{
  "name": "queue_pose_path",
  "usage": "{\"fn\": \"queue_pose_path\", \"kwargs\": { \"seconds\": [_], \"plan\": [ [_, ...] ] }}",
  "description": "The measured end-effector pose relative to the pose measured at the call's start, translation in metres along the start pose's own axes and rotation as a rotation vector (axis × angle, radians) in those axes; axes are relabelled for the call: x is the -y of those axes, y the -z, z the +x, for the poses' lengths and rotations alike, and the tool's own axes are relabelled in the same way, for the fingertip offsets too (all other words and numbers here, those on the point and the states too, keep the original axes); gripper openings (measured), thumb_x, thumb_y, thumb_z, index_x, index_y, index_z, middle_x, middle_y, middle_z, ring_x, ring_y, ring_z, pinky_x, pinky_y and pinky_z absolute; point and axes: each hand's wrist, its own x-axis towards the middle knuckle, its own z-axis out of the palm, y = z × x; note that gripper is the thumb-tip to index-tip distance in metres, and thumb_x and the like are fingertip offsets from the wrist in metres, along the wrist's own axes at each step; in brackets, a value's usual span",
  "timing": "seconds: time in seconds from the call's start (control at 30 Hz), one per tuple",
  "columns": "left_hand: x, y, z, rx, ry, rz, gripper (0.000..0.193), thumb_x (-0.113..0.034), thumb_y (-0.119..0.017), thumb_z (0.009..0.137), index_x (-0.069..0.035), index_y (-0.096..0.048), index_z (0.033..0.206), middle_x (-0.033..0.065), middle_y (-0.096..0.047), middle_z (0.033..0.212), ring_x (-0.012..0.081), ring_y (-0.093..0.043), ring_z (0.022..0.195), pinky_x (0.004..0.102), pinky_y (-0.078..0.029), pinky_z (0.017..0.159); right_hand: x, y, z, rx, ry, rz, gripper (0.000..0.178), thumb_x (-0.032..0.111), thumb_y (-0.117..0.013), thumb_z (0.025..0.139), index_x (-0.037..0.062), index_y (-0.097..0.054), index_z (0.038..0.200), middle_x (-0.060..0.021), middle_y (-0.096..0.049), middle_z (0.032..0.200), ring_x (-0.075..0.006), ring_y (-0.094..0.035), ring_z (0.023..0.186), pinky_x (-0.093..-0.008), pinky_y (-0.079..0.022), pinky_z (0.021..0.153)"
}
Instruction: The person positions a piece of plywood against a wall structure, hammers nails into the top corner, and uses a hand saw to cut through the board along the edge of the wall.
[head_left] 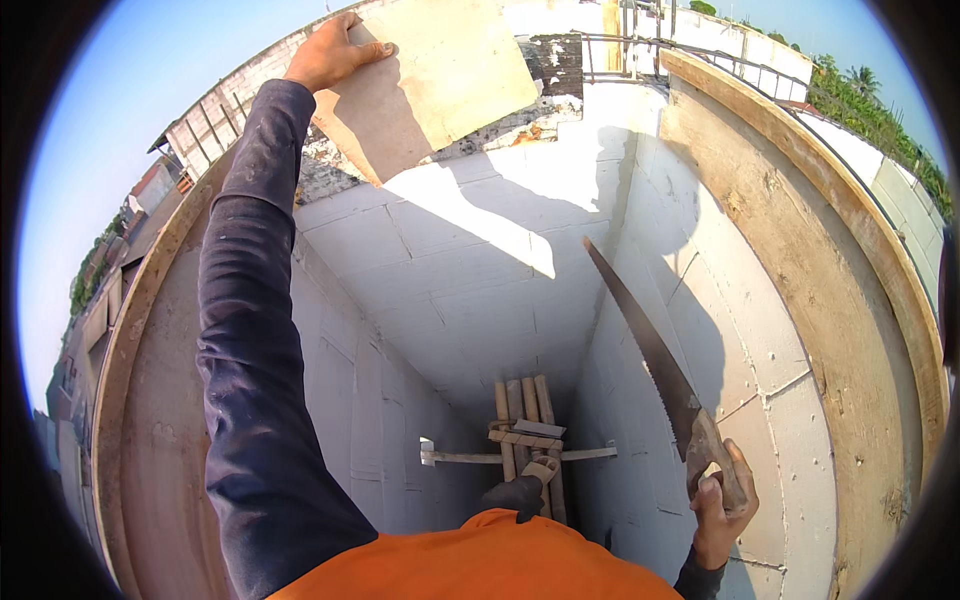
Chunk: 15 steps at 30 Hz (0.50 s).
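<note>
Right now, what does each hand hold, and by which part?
Left hand grips the flat board by its upper left edge; right hand holds the handsaw by its handle.

Bamboo poles (525,420) (lashed together) bearing a small plank (540,428)

Harsh midday sun, sky blown pale around 11 o'clock. The board (425,85) throws a crisp shadow on the white block wall (470,260); the shaft bottom is dim. Heavy fisheye bending, black corners, everything sharp.
</note>
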Motion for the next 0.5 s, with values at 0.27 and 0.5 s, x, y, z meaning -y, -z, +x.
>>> {"fn": "queue_pose_path", "kwargs": {
  "seconds": [0.27, 0.5],
  "plan": [
    [0.036, -0.096, 0.138, -0.125, -0.111, 0.015, 0.101, -0.069, -0.084, 0.077, 0.002, -0.056, 0.145, 0.0247, -0.072, 0.127, 0.0371, -0.07, 0.12, 0.0419, -0.052, 0.108, 0.079, -0.128, 0.114, -0.178, 0.368, 0.137, 0.098, 0.058, -0.071, 0.095, -0.0121, -0.038, 0.155, 0.0033, -0.047, 0.053, -0.0062, -0.046, 0.044, -0.0218, -0.042, 0.051],
    [0.027, -0.122, 0.154, -0.116, -0.065, 0.091, 0.088, -0.073, -0.079, 0.08, -0.016, -0.063, 0.145, 0.0181, -0.075, 0.127, 0.0382, -0.068, 0.122, 0.0628, -0.028, 0.117, 0.108, -0.218, 0.192, -0.007, 0.558, 0.135, 0.085, 0.046, -0.078, 0.096, -0.0139, -0.048, 0.148, -0.0093, -0.068, 0.075, -0.0129, -0.065, 0.066, -0.0312, -0.058, 0.068]
  ]
}}
